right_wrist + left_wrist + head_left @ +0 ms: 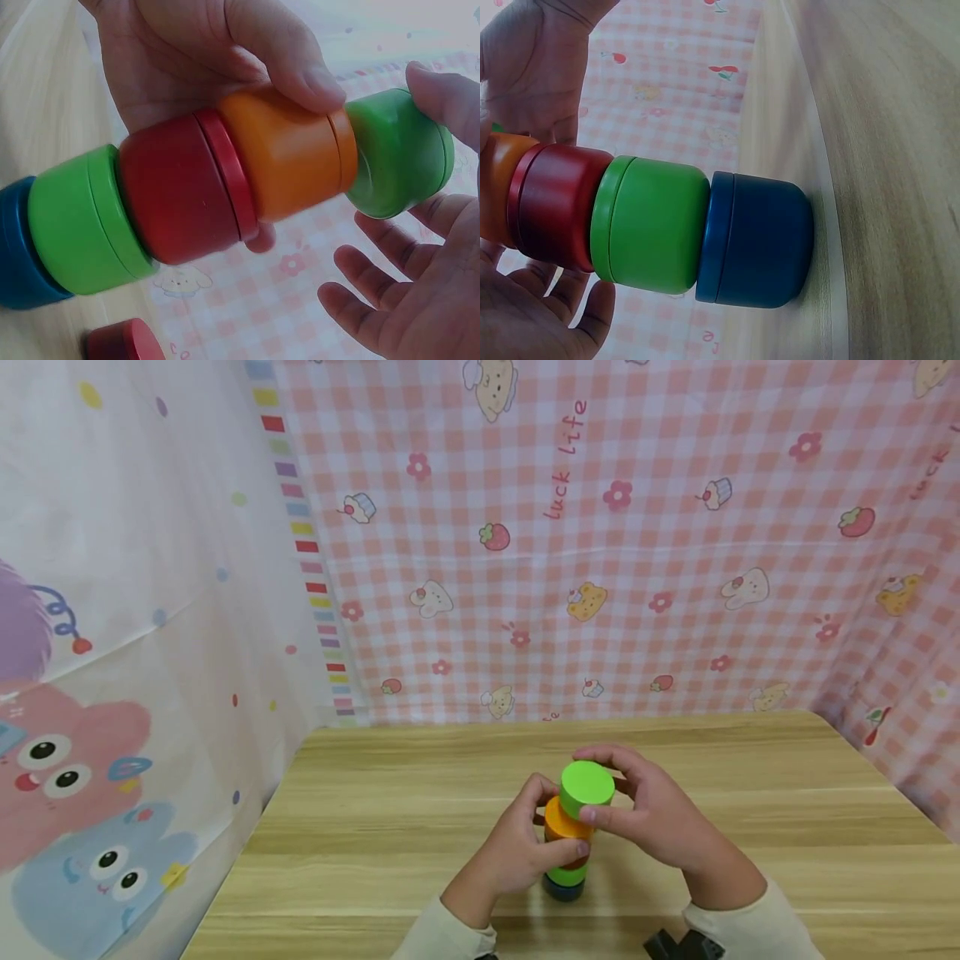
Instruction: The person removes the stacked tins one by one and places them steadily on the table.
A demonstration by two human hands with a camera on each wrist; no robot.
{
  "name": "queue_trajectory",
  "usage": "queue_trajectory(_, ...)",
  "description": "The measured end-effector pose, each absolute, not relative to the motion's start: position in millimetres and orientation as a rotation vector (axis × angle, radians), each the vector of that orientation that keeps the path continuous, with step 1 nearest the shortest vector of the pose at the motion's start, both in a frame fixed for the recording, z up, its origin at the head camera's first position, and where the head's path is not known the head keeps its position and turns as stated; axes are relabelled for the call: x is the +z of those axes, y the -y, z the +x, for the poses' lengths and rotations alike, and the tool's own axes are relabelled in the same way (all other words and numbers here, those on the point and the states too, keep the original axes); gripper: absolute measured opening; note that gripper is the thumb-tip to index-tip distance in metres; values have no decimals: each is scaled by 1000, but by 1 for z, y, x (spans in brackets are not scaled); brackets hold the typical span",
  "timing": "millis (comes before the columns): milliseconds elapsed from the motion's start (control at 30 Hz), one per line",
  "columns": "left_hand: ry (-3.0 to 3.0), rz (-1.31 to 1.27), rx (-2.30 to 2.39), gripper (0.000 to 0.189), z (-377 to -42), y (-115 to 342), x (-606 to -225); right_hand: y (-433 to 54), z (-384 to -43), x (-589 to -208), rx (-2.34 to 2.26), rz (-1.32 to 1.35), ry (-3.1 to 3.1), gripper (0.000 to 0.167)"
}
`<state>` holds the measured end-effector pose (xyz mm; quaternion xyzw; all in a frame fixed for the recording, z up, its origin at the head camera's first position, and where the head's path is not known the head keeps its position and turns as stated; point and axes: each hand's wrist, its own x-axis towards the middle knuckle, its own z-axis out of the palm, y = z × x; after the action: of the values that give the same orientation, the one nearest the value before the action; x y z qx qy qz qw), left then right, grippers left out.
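Note:
A column of small lidded jars stands on the wooden table: a dark blue jar (757, 241) at the bottom, a green jar (660, 225) over it, then a red jar (566, 206) and an orange jar (292, 157). My left hand (517, 847) grips the column around the orange jar, its thumb across the front. Between thumb and fingertips my right hand (663, 814) holds a second green jar (587, 783), right at the orange lid and offset to the right of it. Both green jars show plain, flat-topped lids.
Another red jar (124, 341) shows low in the right wrist view, beside the column's base. Behind the wooden tabletop (375, 827) hangs a pink checked cloth (540, 568); a white cloth with cartoon figures (187, 710) hangs along the left.

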<state>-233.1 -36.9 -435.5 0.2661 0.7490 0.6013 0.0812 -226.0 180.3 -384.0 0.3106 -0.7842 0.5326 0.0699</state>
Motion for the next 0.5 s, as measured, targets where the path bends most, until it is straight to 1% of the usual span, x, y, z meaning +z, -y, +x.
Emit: queue_trajectory(500, -2225, 781, 1789, 43, -234, 37, -436, -203, -236, -385, 1614, 899, 2439, 45)
